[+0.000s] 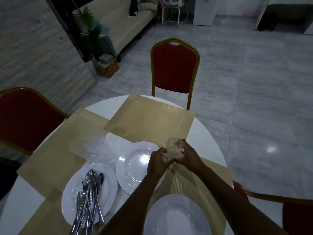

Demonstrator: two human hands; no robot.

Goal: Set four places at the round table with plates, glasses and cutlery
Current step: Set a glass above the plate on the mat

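Two hands meet above the round white desk [208, 141], both gripping clear glass: the left hand [158, 161] curls its fingers round the lower part and the right hand [187, 156] wraps the side of the glass [174, 147], whose faceted rim points up and away from the camera. Whether this is one glass or several nested together cannot be told. The glass is held in the air over the near right mat [194, 182], just beside the middle plate [135, 162]. That plate is bare and lies between the mats near the desk's centre, its right edge hidden behind the left forearm. Another bare plate [176, 216] sits on the near right mat at the bottom edge of the view. A third plate [76, 197] at the near left carries the cutlery [89, 195], a loose bundle of forks, spoons and knives with handles pointing toward the camera and overhanging the rim. Behind it, some crumpled clear plastic wrap [100, 150] lies on the left mat [55, 150]. A far mat [149, 119] lies before the far chair [174, 68], overlapping the left mat's corner. Red chairs with gold frames also stand at the left [25, 119] and the near right [296, 214].
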